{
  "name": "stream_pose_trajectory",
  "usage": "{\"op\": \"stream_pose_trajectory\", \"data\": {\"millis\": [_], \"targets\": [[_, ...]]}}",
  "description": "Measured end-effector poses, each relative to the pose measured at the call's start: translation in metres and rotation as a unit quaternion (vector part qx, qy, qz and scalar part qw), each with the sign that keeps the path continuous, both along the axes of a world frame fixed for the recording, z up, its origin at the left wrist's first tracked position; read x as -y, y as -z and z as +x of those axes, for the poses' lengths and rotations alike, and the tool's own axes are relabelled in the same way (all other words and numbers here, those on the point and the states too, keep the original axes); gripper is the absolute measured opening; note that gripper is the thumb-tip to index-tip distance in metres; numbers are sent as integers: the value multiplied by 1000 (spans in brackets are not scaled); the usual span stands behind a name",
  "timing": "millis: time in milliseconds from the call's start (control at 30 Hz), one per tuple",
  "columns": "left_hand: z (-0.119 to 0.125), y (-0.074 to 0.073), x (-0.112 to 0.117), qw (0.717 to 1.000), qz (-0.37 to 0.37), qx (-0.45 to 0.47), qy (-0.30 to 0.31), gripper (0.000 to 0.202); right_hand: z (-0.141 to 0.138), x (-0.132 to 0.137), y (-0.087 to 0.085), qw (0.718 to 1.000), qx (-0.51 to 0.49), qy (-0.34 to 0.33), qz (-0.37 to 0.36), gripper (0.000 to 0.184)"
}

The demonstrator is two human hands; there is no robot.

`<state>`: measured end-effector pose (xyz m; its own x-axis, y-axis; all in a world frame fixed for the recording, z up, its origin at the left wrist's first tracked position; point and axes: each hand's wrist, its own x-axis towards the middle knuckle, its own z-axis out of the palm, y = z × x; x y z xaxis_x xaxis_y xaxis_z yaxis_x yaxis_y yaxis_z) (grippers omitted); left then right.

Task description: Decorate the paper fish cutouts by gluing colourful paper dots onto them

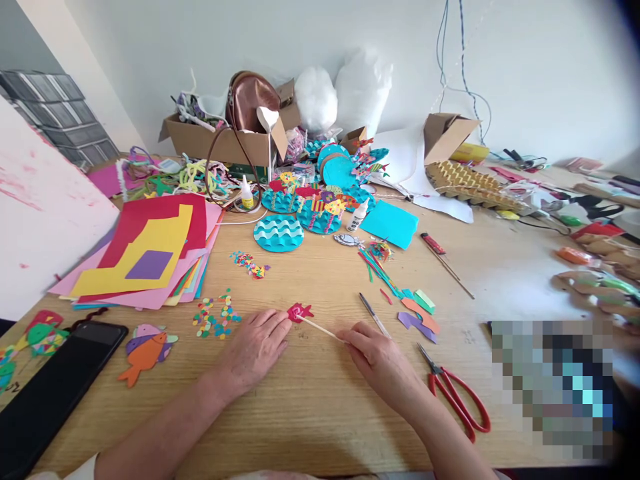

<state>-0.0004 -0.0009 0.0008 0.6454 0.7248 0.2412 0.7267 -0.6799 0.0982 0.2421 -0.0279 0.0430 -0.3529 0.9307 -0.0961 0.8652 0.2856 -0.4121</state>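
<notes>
On the table in front of me lies a small red paper fish point(299, 311) with a pale smear on its middle. My left hand point(260, 347) lies palm down beside it, its fingertips holding the fish's left edge against the tabletop. Between the closed fingers of my right hand point(373, 357) is a thin pale stick point(320, 329), whose far end touches the smear. A pen point(374, 313) lies just beyond my right hand, and red-handled scissors point(453, 393) are to its right. Round confetti dots point(217, 315) are scattered left of my left hand.
Stacked coloured paper point(145, 247) and orange and purple paper fish point(145, 350) lie left, near a black phone point(65, 393). Further back are blue wavy discs point(279, 233), two glue bottles point(357, 215), a blue sheet point(391, 224) and a cardboard box point(200, 143). Paper scraps point(420, 317) lie right.
</notes>
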Motion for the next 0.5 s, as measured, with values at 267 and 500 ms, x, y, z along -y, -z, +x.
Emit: {"op": "stream_pose_trajectory", "data": {"millis": [267, 500], "targets": [[1, -3, 0, 1000, -2, -4, 2, 27, -2, 2, 2, 1000, -2, -5, -2, 32], [-1, 1, 0, 1000, 13, 7, 5, 28, 2, 3, 5, 1000, -2, 6, -2, 32]]}}
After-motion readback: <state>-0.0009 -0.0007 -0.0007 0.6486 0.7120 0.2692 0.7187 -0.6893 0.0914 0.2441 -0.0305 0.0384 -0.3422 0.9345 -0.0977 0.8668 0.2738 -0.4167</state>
